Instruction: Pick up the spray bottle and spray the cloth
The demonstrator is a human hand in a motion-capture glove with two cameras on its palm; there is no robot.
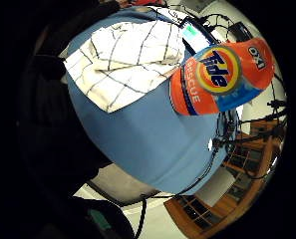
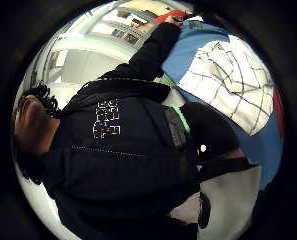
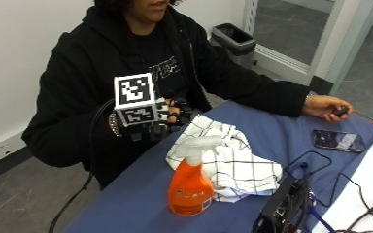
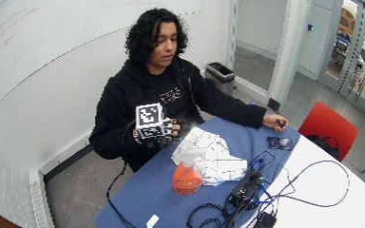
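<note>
An orange spray bottle (image 3: 190, 189) with a white trigger head stands upright on the blue table (image 3: 135, 204), near its front edge. Right behind it lies a crumpled white cloth (image 3: 231, 158) with dark check lines, touching or almost touching the bottle. My gloved right hand (image 3: 166, 118) hovers at the table's edge close to my chest, left of the cloth and apart from the bottle. Its fingers are loosely curled and hold nothing. The little finger side palm view shows the bottle (image 1: 222, 79) beside the cloth (image 1: 127, 59). In the thumb side palm view the cloth (image 2: 228, 85) shows past my torso.
My bare left hand (image 3: 325, 107) rests at the table's far side, holding a small dark object. A phone (image 3: 338, 141) lies near it. A black device (image 3: 280, 211) with cables sits right of the bottle. A red chair (image 4: 327, 126) stands beyond the table.
</note>
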